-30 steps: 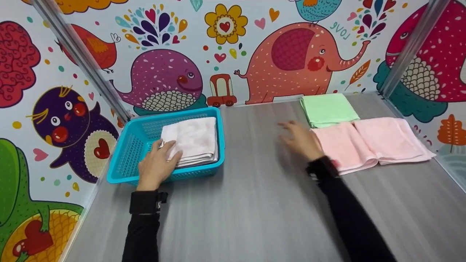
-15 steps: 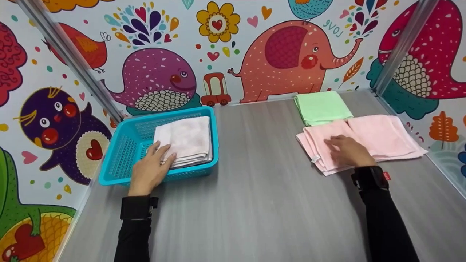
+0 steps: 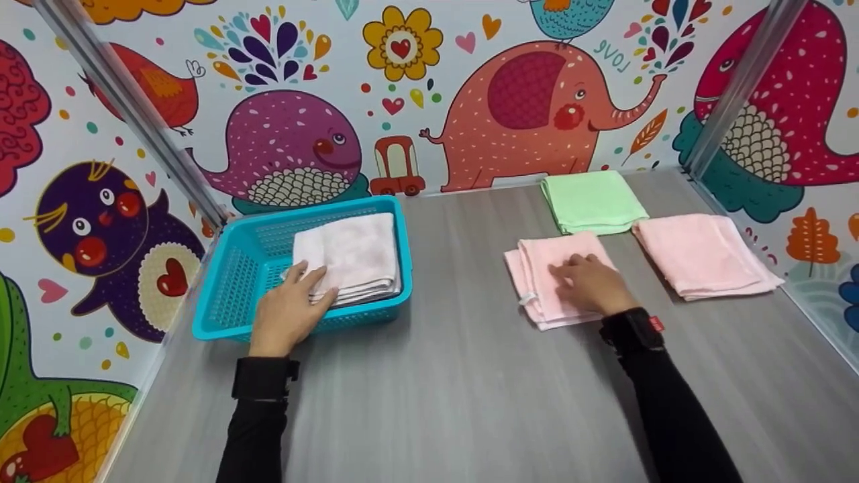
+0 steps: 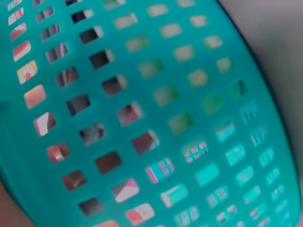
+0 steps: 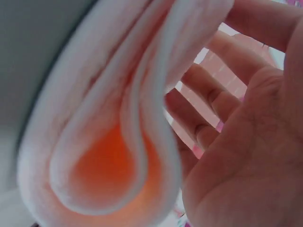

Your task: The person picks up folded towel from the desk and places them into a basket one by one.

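In the head view my right hand rests its fingertips on top of a folded pink towel, which lies flat on the grey table with a small white tag at its left edge. The right wrist view shows that towel's thick rounded folds beside the extended fingers. My left hand lies over the front rim of a turquoise plastic basket, its fingers reaching inside and touching a folded white towel. Only the perforated basket wall fills most of the left wrist view.
Another folded pink towel lies at the right, with a folded green towel behind it near the back wall. Cartoon-printed panels enclose the table at the back and sides, with metal posts at the corners.
My right hand went right onto the nearer pink towel and slid it left, away from the other pink towel and the green one. My left hand has stayed at the basket.
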A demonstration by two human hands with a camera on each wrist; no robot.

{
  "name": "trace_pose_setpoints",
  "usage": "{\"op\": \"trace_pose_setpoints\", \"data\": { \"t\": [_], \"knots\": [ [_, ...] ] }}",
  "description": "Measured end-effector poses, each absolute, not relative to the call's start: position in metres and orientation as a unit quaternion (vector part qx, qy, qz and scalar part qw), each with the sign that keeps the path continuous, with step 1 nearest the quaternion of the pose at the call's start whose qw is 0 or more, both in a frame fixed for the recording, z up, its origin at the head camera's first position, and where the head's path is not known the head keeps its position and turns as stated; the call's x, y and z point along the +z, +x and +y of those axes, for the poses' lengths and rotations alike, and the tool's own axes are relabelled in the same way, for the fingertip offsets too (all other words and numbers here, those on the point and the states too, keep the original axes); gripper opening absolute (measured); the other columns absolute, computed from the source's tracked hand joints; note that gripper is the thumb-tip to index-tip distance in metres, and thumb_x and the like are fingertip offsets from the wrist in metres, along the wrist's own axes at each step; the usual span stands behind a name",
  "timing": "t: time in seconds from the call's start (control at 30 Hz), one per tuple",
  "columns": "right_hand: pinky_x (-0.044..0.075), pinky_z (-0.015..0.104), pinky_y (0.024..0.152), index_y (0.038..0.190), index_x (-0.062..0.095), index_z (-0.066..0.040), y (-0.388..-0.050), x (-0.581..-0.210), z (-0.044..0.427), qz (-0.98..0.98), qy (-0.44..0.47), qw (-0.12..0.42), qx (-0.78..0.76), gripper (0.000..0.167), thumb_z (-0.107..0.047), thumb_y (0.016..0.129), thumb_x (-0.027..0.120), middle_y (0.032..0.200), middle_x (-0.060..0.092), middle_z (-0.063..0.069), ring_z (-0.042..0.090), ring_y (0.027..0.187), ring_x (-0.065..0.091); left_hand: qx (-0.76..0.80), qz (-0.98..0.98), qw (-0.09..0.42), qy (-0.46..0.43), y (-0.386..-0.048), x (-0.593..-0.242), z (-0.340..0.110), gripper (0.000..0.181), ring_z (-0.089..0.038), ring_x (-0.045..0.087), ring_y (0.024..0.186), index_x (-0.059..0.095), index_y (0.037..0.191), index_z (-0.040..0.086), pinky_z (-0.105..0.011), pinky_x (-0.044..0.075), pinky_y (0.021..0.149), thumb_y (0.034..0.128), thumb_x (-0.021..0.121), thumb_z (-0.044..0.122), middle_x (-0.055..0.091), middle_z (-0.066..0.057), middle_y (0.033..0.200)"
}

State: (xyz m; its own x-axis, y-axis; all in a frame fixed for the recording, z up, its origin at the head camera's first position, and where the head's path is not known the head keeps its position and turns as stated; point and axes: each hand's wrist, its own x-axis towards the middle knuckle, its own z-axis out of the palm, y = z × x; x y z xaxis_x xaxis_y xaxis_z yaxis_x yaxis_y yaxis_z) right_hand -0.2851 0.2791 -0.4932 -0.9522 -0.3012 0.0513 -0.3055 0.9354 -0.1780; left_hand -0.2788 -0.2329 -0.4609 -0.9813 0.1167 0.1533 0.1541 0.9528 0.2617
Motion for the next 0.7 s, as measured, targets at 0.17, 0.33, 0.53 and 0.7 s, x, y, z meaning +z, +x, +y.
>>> {"op": "trace_pose_setpoints", "data": {
  "t": [0.17,0.33,0.53,0.7],
  "knots": [
    [0.051,0.054,0.094,0.138,0.067,-0.008,-0.287,-0.497,0.237,-0.981,0.181,0.039,0.053,0.045,-0.022,0.096,0.066,0.123,0.066,0.024,0.044,0.111,0.058,-0.134,-0.983,0.079,-0.098,-0.283,-0.463,-0.21,0.064,-0.049,0.064,0.119,0.056,0.151,0.015,-0.064,0.05,0.099,0.0992,0.056,0.054,0.047,-0.023,0.158],
    [0.052,0.05,0.092,0.138,0.067,-0.009,-0.289,-0.5,0.203,-0.977,0.205,0.052,0.023,0.044,-0.024,0.097,0.065,0.12,0.066,0.022,0.04,0.108,0.058,-0.123,-0.983,0.081,-0.109,-0.286,-0.465,-0.191,0.064,-0.047,0.067,0.114,0.056,0.151,0.018,-0.062,0.052,0.096,0.0983,0.056,0.054,0.048,-0.02,0.158],
    [0.053,0.049,0.088,0.139,0.067,-0.008,-0.287,-0.503,0.178,-0.976,0.208,0.056,0.029,0.044,-0.026,0.098,0.067,0.115,0.065,0.021,0.038,0.102,0.057,-0.137,-0.982,0.087,-0.1,-0.289,-0.466,-0.173,0.059,-0.045,0.063,0.124,0.055,0.151,0.02,-0.062,0.05,0.099,0.1012,0.052,0.051,0.047,-0.017,0.159],
    [0.052,0.049,0.088,0.14,0.066,-0.009,-0.286,-0.506,0.173,-0.977,0.202,0.057,0.034,0.045,-0.029,0.1,0.065,0.114,0.064,0.02,0.037,0.102,0.055,-0.142,-0.981,0.107,-0.077,-0.29,-0.466,-0.167,0.054,-0.044,0.065,0.119,0.059,0.148,0.02,-0.059,0.053,0.096,0.1037,0.049,0.05,0.05,-0.015,0.157]
  ]
}}
